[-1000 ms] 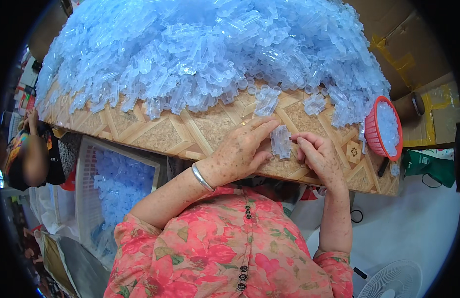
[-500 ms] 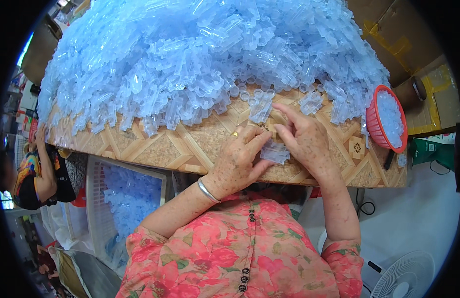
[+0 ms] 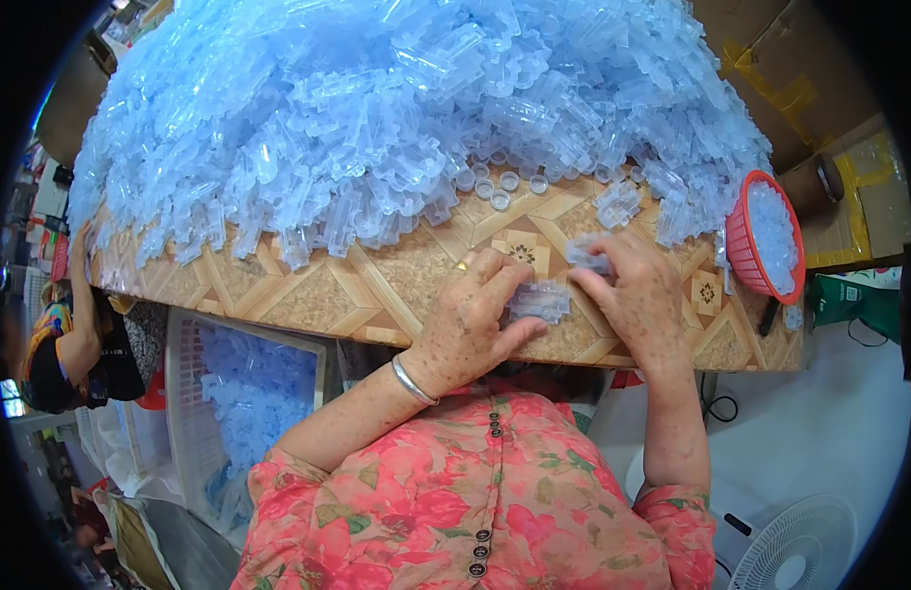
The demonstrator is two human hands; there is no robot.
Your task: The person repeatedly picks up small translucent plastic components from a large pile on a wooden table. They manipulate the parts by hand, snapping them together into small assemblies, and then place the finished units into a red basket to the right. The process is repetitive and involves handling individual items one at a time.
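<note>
A wide heap of clear, bluish plastic pieces (image 3: 377,118), flat and tube-like, covers the far part of the wood-patterned table (image 3: 377,285). Near the front edge, my left hand (image 3: 465,315) has its thumb and fingers around a clear plastic piece (image 3: 542,301). My right hand (image 3: 637,290) pinches another clear plastic piece (image 3: 585,254) between thumb and fingers, just beyond and right of the first. Several small round clear caps (image 3: 499,200) lie at the heap's near edge. A loose clear piece (image 3: 617,204) rests beyond my right hand.
At the table's right end stands a red plastic basket (image 3: 738,241) holding small clear parts. Below the table's left side is a white crate (image 3: 192,393) of similar bluish pieces. Cardboard boxes (image 3: 873,187) are at right, a fan (image 3: 799,551) at lower right. Another person's arm (image 3: 79,295) reaches the table's left end.
My right hand has taken up the clear piece that lay beyond my hands and drawn it right and nearer. My left hand stays nearly in place.
</note>
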